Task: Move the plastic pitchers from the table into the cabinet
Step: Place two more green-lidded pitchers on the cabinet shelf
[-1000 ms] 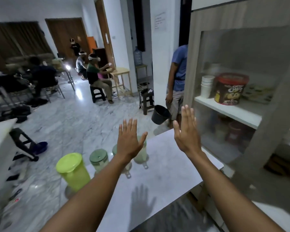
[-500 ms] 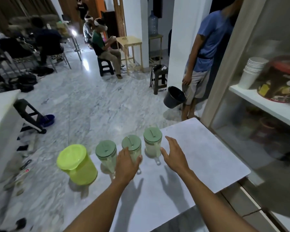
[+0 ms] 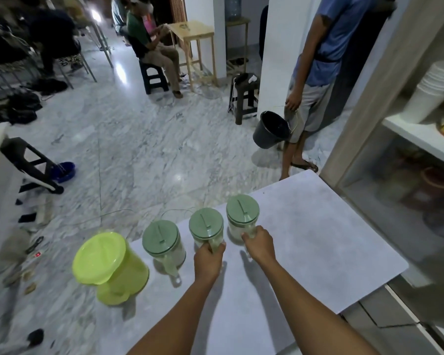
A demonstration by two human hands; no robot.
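Pitchers: four stand upright in a row on the table (image 3: 318,239).
Left hand (image 3: 207,260): closed round the third pitcher (image 3: 206,226) handle.
Right hand (image 3: 260,244): closed round the rightmost pitcher (image 3: 242,216) handle.
Cabinet (image 3: 420,139): right of both hands, nearer the right.

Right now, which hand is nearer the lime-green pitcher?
Left. The left hand grips the middle pitcher's handle, two pitchers from the lime-green pitcher; the right hand is farther right.

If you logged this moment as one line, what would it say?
left hand: gripping middle pitcher handle | right hand: gripping right pitcher handle | both pitchers on table | cabinet: none moved in
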